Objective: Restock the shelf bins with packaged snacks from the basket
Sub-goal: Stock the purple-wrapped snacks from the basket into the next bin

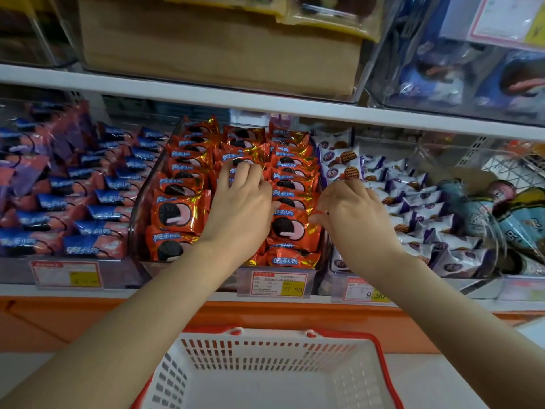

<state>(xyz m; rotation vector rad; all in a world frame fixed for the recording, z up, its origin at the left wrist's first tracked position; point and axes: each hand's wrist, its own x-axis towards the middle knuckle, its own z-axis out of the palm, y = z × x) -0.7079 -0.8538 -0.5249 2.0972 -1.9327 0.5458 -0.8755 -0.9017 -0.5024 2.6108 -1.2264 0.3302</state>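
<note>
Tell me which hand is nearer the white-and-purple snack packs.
Right. The right hand pinches a red pack directly beside the white-and-purple snack packs; the left hand rests farther left, on the middle red row.

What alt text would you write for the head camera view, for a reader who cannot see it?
Two bare hands reach into a clear shelf bin packed with orange snack packets: the left hand rests on the middle row, the right hand pinches a packet's edge. Below stands a red-and-white basket, no packets visible inside.
</note>
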